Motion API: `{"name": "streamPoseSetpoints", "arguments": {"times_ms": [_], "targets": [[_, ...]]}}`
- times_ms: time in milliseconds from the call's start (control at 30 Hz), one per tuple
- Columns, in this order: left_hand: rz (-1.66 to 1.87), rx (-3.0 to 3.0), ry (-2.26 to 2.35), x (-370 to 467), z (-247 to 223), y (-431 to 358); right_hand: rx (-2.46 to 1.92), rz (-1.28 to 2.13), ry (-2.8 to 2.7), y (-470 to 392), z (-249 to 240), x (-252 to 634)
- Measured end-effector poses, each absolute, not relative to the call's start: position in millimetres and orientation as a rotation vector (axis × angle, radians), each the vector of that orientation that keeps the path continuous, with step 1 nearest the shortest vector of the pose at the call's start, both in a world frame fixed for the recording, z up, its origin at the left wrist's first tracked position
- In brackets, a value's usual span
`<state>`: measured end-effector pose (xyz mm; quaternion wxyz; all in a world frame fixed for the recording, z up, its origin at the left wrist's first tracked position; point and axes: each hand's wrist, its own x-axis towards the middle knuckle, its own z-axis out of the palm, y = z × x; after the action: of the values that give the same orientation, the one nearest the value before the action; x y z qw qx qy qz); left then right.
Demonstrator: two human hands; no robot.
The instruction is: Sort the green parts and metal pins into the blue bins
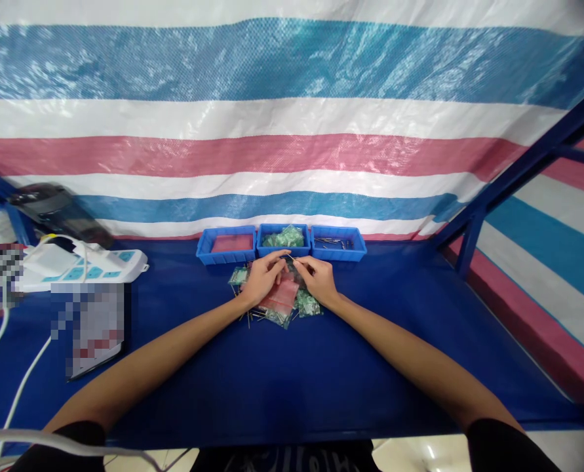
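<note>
Over a small pile in the middle of the blue table, my left hand (262, 280) is closed with curled fingers, its index finger reaching towards the right hand. What it holds, if anything, is hidden. My right hand (321, 280) pinches a thin metal rod (292, 257) between thumb and fingers, close to the left fingertips. Below both hands lies a pink plastic bag (280, 296). Beside it is a green-tinted clear bag (308, 303) with small pieces inside, and another greenish bag (237, 275) lies left of my left hand. Loose thin metal rods (257, 316) stick out around the pile.
Three blue bins stand behind the pile: one with pink bags (233, 243), one with green bags (290, 236), one with metal rods (335, 243). At left are a white power strip (119, 265), cables, a dark bottle (58, 210) and a partly blurred-out flat device (99, 328).
</note>
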<state>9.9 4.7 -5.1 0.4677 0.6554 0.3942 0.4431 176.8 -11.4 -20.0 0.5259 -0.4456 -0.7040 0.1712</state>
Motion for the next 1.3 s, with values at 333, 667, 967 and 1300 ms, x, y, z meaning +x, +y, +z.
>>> {"name": "streamPoseSetpoints", "arguments": {"times_ms": [333, 667, 967, 1300], "targets": [[1.084, 1.619, 0.964, 9.6, -4.9, 5.3, -1.043, 0.397, -1.685, -12.4, -17.9, 175.9], [1.087, 1.618, 0.957, 9.6, -6.2, 4.9, -1.110, 0.429, -1.605, -11.8, -18.8, 176.4], [1.085, 1.620, 0.954, 9.4, -3.8, 3.7, -1.103, 0.429, -1.667, -12.8, -18.9, 176.2], [1.076, 1.627, 0.961, 9.5, -4.8, 3.7, -1.111, 0.431, -1.619, -12.5, -18.7, 176.4]]}}
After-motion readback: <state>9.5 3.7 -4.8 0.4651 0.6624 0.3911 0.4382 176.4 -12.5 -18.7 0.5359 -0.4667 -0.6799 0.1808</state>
